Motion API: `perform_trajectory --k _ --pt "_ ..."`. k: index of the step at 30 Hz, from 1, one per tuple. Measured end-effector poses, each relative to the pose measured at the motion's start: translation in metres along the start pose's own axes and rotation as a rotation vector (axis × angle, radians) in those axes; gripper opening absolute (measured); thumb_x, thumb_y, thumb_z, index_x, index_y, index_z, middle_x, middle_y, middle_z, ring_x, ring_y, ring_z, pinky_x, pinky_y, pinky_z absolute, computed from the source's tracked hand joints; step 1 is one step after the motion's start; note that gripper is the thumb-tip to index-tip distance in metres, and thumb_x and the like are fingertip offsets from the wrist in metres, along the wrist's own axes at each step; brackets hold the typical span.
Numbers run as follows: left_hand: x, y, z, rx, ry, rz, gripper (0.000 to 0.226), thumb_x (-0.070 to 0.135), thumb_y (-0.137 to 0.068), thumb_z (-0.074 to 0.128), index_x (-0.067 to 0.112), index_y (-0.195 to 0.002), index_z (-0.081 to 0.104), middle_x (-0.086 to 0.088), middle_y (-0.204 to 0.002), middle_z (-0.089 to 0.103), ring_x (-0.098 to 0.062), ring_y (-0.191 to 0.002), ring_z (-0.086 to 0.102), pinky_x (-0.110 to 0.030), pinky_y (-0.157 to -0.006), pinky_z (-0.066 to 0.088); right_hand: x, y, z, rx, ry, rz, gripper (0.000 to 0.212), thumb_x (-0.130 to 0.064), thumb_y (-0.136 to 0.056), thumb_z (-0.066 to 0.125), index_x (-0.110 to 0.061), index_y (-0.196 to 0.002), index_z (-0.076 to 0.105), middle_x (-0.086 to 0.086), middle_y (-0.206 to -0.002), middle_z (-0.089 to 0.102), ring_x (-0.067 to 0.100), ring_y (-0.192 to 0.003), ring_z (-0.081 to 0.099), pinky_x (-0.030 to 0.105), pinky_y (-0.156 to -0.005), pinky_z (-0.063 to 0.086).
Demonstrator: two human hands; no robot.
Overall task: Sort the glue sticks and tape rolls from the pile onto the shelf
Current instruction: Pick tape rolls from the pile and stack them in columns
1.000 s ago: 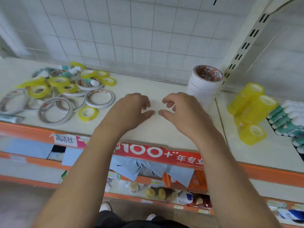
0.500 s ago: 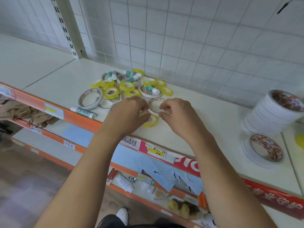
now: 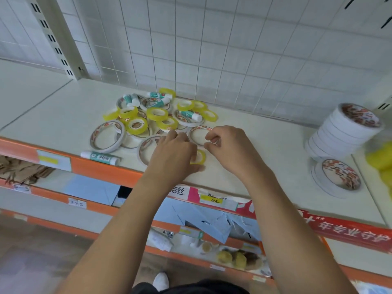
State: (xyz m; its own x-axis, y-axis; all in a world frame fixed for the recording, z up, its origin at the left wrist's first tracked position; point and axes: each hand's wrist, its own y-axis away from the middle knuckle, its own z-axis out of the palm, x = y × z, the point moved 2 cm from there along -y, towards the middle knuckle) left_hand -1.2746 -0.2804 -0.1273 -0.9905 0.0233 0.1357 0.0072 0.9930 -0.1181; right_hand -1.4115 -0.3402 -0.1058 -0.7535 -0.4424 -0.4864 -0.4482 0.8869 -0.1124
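Cream-white shelf board (image 3: 63, 115) runs wide to both sides, closed at the back by a white wire grid panel (image 3: 212, 49) and at the front by an orange metal lip (image 3: 101, 168). Bare board lies left of the pile and between my hands and the leaning stack of white tape rolls (image 3: 343, 132) at the right (one more flat white roll (image 3: 337, 177) lies at its foot).

The pile (image 3: 157, 115) is a loose jumble of glossy yellow tape rolls, thin white rings with red print, and stubby white-and-teal tubes lying across them. One white-and-teal glue stick (image 3: 99, 155) lies apart along the front lip, left of my hands.

My left hand (image 3: 171, 153) is palm down at the pile's near edge, fingers and thumb curled round a small yellow tape roll (image 3: 199, 157), and it covers part of a large white ring (image 3: 144, 147). My right hand (image 3: 231, 149) is just beside it, thumb and forefinger curled at the rim of a thin white tape ring (image 3: 197, 132); whether they pinch it I cannot tell.
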Motion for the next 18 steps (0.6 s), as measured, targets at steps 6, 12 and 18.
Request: perform_trajectory --k 6,12,18 --pt "-0.003 -0.003 -0.009 -0.010 0.110 0.028 0.023 0.043 -0.085 0.066 0.021 -0.085 0.062 -0.002 -0.095 0.061 -0.027 -0.099 0.051 -0.034 -0.084 0.037 -0.002 -0.009 -0.002 0.021 -0.010 0.014 0.021 -0.024 -0.090 0.068 -0.017 -0.109 0.071 0.001 -0.106 0.069 0.019 -0.096 0.062 0.037 -0.088 0.051" --pt "-0.002 -0.011 -0.009 -0.092 0.190 0.041 0.035 0.039 -0.080 0.074 0.016 -0.101 0.059 -0.004 -0.105 0.061 -0.023 -0.099 0.056 -0.031 -0.075 0.041 0.001 -0.022 -0.006 0.020 -0.025 0.045 0.019 -0.025 -0.089 0.068 -0.018 -0.107 0.071 0.000 -0.103 0.068 0.019 -0.095 0.063 0.034 -0.084 0.052" --pt "-0.009 -0.009 -0.006 -0.179 0.190 0.053 0.047 0.044 -0.072 0.079 0.022 -0.109 0.062 -0.001 -0.107 0.060 -0.021 -0.105 0.050 -0.028 -0.076 0.035 0.002 -0.024 -0.003 -0.011 -0.030 0.042 0.020 -0.026 -0.089 0.068 -0.017 -0.107 0.071 0.001 -0.105 0.069 0.019 -0.095 0.062 0.035 -0.085 0.051"
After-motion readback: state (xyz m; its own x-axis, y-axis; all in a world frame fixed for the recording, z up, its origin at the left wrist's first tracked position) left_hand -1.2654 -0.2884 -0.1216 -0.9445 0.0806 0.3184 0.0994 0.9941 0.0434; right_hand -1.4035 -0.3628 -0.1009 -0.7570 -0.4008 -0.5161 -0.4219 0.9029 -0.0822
